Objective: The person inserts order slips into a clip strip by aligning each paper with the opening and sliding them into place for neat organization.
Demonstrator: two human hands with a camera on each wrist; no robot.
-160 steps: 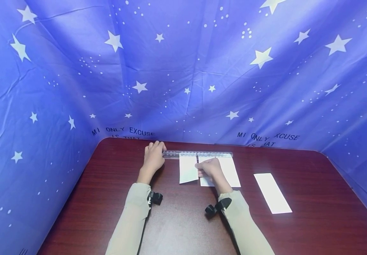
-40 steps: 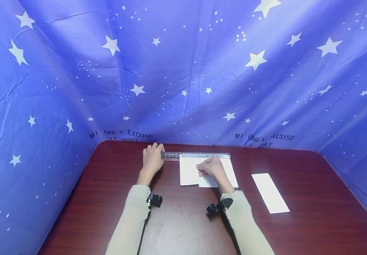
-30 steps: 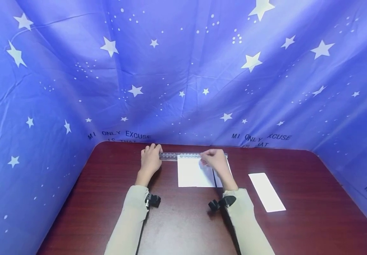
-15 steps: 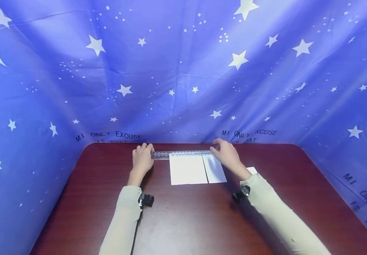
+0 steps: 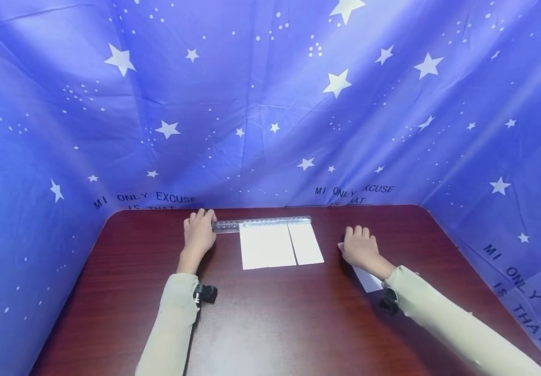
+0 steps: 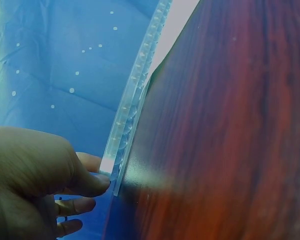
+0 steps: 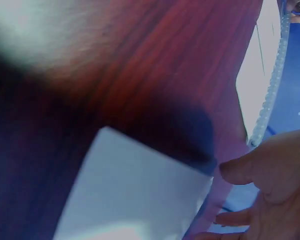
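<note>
My left hand [image 5: 198,237] pinches the left end of a clear plastic strip [image 5: 225,226] with a row of round bumps, lying along the table's far side. In the left wrist view, thumb and a finger grip that strip's end [image 6: 127,125]. White paper [image 5: 267,248] and a narrower white piece [image 5: 307,245] meet the strip along their far edges, a thin dark gap between them. My right hand [image 5: 361,248] is over a loose white paper piece [image 5: 368,280], partly hiding it. In the right wrist view, its thumb is beside that paper's corner [image 7: 140,180], apart from the fingers.
The reddish-brown wooden table [image 5: 251,318] has rounded far corners. Behind it and at both sides hangs a blue curtain [image 5: 232,104] with white stars and printed lettering. A black camera strap [image 5: 206,293] is on the left wrist, another [image 5: 389,301] on the right.
My right hand has left the papers at the strip, moving right over the loose paper. The narrow gap shifted right between papers. The left hand keeps its hold; the whole view has shifted.
</note>
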